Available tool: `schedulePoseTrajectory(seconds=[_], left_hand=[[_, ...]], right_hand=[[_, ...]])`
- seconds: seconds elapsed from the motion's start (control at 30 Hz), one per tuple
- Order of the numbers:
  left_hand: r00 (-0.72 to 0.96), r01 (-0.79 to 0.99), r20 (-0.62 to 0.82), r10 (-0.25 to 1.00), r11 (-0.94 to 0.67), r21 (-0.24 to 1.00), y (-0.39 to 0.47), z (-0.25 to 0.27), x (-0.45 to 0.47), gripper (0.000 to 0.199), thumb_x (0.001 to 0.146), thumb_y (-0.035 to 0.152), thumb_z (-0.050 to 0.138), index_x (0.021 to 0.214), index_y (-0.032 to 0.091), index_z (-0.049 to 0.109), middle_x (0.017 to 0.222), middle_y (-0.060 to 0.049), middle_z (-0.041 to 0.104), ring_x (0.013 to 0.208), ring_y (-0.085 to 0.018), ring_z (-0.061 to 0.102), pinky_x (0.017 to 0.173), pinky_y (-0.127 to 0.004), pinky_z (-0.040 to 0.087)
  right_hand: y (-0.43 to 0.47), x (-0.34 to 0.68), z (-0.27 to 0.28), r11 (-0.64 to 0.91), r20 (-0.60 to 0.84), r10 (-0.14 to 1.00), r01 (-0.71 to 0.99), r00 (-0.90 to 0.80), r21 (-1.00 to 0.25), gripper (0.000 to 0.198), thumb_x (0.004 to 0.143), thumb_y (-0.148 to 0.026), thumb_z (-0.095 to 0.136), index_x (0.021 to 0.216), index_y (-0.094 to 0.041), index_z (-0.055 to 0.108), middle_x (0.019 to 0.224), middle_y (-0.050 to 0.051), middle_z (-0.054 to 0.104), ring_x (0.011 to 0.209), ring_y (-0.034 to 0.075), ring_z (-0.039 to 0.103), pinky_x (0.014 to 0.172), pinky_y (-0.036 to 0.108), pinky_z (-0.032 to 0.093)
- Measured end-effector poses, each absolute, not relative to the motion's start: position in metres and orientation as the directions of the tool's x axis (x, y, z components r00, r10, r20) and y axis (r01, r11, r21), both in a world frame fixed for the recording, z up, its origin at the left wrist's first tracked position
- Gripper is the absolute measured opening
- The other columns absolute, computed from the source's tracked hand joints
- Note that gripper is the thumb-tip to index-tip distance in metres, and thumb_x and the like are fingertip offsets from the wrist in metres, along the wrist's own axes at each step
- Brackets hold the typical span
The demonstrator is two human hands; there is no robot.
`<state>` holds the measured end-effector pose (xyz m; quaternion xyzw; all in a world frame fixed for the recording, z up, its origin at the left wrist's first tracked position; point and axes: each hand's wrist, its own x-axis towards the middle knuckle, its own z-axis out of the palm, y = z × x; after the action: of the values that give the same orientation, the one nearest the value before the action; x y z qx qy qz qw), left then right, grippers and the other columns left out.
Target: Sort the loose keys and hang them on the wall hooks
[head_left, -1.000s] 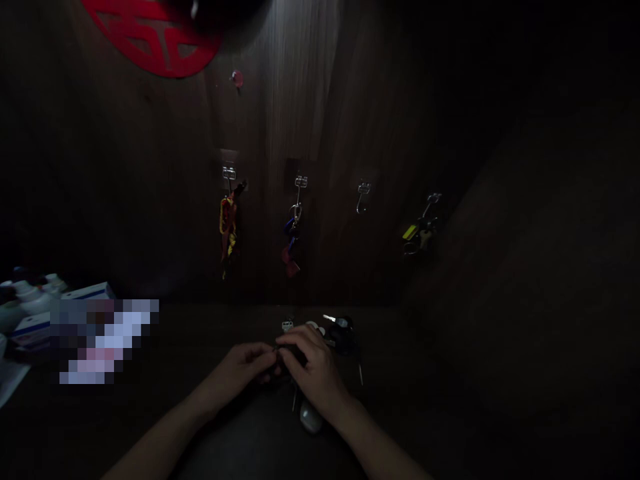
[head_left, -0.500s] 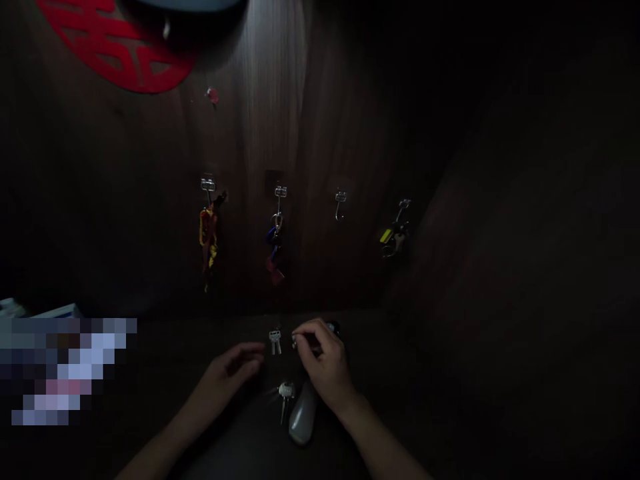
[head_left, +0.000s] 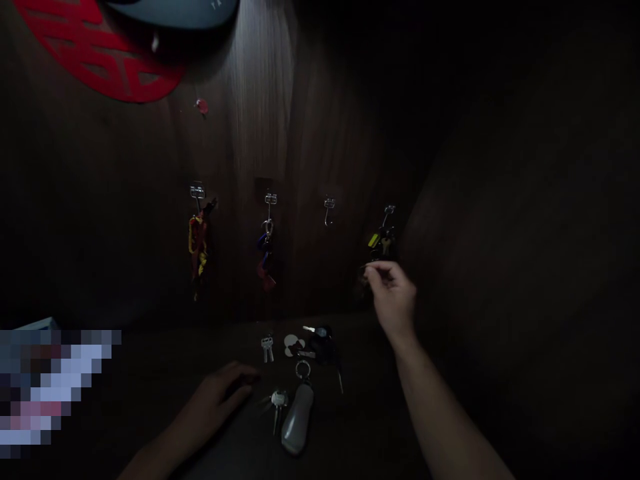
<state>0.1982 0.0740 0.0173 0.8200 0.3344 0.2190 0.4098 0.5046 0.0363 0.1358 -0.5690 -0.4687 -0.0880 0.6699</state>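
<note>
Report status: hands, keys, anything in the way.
Left hand open, beside tabletop keys. Right hand up near hanging yellow-tagged keys, grip too dark to read. Grey fob right of tabletop keys; no obstruction visible.

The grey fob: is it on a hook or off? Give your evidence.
Off: the grey fob lies on the dark surface, with its metal ring free of the hooks above.

Single head-worn camera, set above and behind left hand (head_left: pixel 227 390) and right hand (head_left: pixel 394 300). Faces forward, tilted down: counter (head_left: pixel 365 420) on near side, wood wall (head_left: pixel 305 147) on far side. Close range.
</note>
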Motion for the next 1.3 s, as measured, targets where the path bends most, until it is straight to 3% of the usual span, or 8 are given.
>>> schedulePoseTrajectory(seconds=[0.37, 0.57, 0.77, 0.97, 1.3], left_hand=[[0.663, 0.377, 0.088, 0.744, -0.433, 0.819, 0.073, 0.017, 0.2, 0.023, 0.082, 0.032, 0.051, 0.101, 0.029, 0.065, 0.101, -0.001, 0.069, 0.095, -0.021, 0.062, 0.085, -0.031, 0.046], [0.663, 0.378, 0.092, 0.743, -0.438, 0.816, 0.076, 0.013, 0.199, 0.024, 0.082, 0.032, 0.051, 0.101, 0.029, 0.065, 0.102, -0.001, 0.069, 0.095, -0.021, 0.062, 0.086, -0.031, 0.047], [0.665, 0.364, 0.104, 0.739, -0.442, 0.82, 0.076, 0.011, 0.199, 0.023, 0.082, 0.03, 0.052, 0.101, 0.029, 0.065, 0.1, 0.0, 0.069, 0.093, -0.021, 0.062, 0.085, -0.032, 0.047], [0.682, 0.376, 0.08, 0.727, -0.443, 0.814, 0.077, 0.014, 0.199, 0.024, 0.083, 0.029, 0.051, 0.103, 0.028, 0.064, 0.101, -0.001, 0.068, 0.094, -0.021, 0.062, 0.085, -0.031, 0.046], [0.669, 0.371, 0.109, 0.735, -0.457, 0.808, 0.075, 0.01, 0.198, 0.024, 0.084, 0.027, 0.051, 0.103, 0.027, 0.064, 0.102, -0.002, 0.067, 0.095, -0.02, 0.062, 0.086, -0.031, 0.046]], right_hand=[[0.067, 0.563, 0.203, 0.337, 0.645, 0.276, 0.557, 0.712, -0.759, 0.007, 0.064, -0.023, 0.059, 0.066, -0.016, 0.059, 0.058, -0.002, 0.057, 0.051, 0.012, 0.053, 0.04, 0.02, 0.042], [0.079, 0.576, 0.204, 0.266, 0.599, 0.296, 0.538, 0.744, -0.8, 0.006, 0.064, -0.018, 0.055, 0.067, -0.015, 0.06, 0.053, -0.003, 0.054, 0.042, 0.011, 0.049, 0.035, 0.02, 0.039], [0.08, 0.578, 0.191, 0.214, 0.664, 0.301, 0.63, 0.684, -0.746, 0.017, 0.069, -0.024, 0.056, 0.083, -0.017, 0.059, 0.051, -0.006, 0.05, 0.039, 0.01, 0.046, 0.038, 0.02, 0.036], [0.077, 0.572, 0.186, 0.167, 0.709, 0.276, 0.693, 0.65, -0.701, 0.013, 0.072, -0.029, 0.054, 0.077, -0.018, 0.058, 0.053, -0.005, 0.052, 0.044, 0.012, 0.048, 0.045, 0.023, 0.038], [0.084, 0.56, 0.194, -0.027, 0.716, 0.186, 0.732, 0.673, -0.681, 0.018, 0.064, -0.031, 0.066, 0.068, -0.02, 0.052, 0.054, -0.005, 0.049, 0.051, 0.015, 0.05, 0.053, 0.027, 0.039]])
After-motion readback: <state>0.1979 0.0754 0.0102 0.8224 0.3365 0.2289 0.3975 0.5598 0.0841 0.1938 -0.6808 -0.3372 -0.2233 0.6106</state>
